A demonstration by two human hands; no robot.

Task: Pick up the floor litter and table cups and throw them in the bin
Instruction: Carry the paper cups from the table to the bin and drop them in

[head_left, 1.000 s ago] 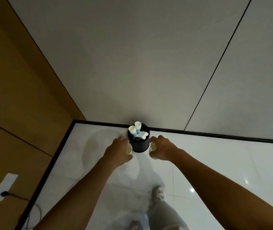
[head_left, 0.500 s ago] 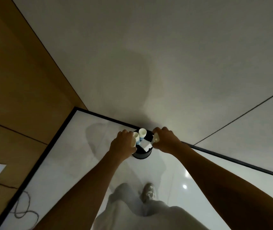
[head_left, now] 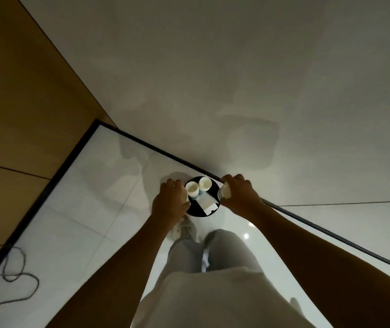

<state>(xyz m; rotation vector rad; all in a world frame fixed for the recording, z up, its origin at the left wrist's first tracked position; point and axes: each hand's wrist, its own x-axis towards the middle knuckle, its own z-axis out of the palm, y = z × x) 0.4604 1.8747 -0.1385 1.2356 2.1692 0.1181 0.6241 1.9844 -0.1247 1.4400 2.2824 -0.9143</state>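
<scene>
A small round black bin [head_left: 215,186] stands on the white floor against the wall, right in front of my feet. Inside it stand two white paper cups [head_left: 192,188] [head_left: 205,184] and a white piece of paper [head_left: 207,202]. My left hand [head_left: 171,202] is at the bin's left rim and grips a paper cup [head_left: 185,196], mostly hidden by the fingers. My right hand [head_left: 240,194] is at the bin's right rim and grips another white paper cup [head_left: 223,192].
The grey wall [head_left: 236,91] rises just behind the bin. A wooden wall [head_left: 23,114] runs along the left, with a dark baseboard. A loose cable [head_left: 16,280] lies on the floor at lower left. My legs and shoes [head_left: 184,229] are below the bin.
I have stepped closer, so the bin is now seen from straight above. Both hands, each with its cup, have stayed at the bin's two sides.
</scene>
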